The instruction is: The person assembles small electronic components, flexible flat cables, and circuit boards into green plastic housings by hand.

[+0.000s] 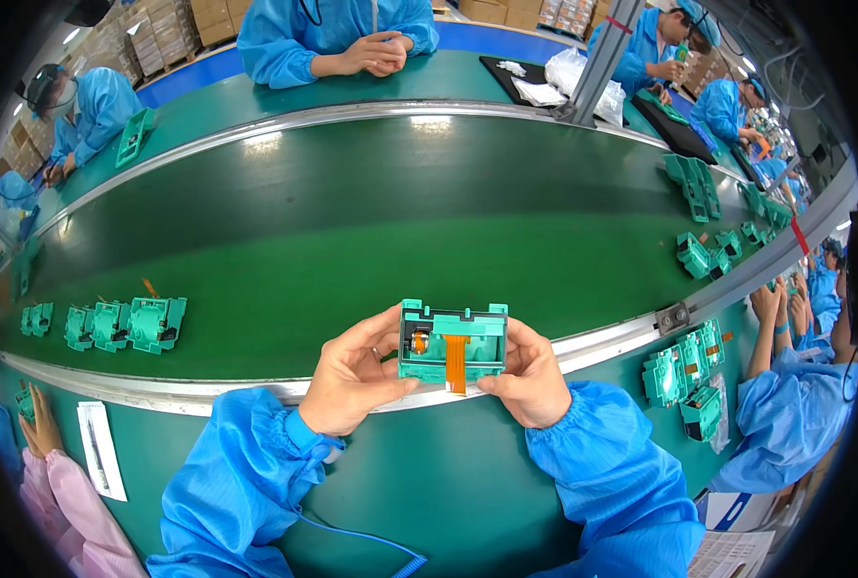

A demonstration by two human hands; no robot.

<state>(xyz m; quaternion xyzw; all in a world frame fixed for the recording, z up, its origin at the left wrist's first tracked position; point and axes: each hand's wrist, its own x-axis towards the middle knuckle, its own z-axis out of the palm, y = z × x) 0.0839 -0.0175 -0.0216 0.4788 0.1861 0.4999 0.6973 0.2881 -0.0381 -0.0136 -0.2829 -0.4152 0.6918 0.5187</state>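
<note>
Between my two hands I hold a green plastic housing [482, 349], raised in front of the metal rail. An orange flat ribbon cable [457, 364] hangs down its front, and a small copper-coloured round part shows inside at the left. My left hand [355, 371] is closed on the housing's left side, with the thumb along the lower edge. On the right side, my right hand [531, 374] grips it the same way. The fingers behind the housing are partly hidden. A blue band circles my left wrist, and a blue coiled cord [361, 534] runs below it.
A green conveyor belt [352, 231] crosses ahead behind a metal rail [255, 393]. Several green housings [157, 323] ride at its left; others [694, 255] sit at its right. More assemblies [684, 366] lie on the bench right of me. Co-workers sit opposite and at both sides.
</note>
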